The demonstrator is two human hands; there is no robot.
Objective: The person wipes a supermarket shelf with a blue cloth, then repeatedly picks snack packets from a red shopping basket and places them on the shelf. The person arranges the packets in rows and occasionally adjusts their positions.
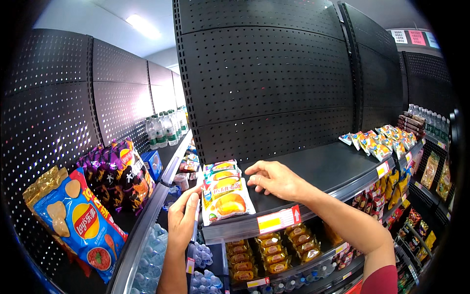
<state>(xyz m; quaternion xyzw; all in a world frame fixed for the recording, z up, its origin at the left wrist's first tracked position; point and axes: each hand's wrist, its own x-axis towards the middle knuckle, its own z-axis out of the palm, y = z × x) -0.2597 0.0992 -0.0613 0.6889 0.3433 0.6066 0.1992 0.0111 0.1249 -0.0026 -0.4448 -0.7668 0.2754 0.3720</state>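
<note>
A row of white, orange and red snack packets (pixel 229 198) lies overlapping, front to back, at the left end of the black metal shelf (pixel 297 172). My left hand (pixel 185 213) is at the row's left side, thumb up and fingers partly hidden behind the packets' edge; whether it grips them is unclear. Just right of the row, my right hand (pixel 273 180) hovers over the shelf with fingers apart and bent, holding nothing. A price label (pixel 279 219) sits on the shelf's front rail below.
Bags of Lay's chips (pixel 86 224) stand on the left shelf, with water bottles (pixel 165 128) farther back. Small packets (pixel 382 141) fill the shelf's right end. Wrapped cakes (pixel 273 251) sit on the lower shelf. A perforated black back panel (pixel 268 81) rises behind.
</note>
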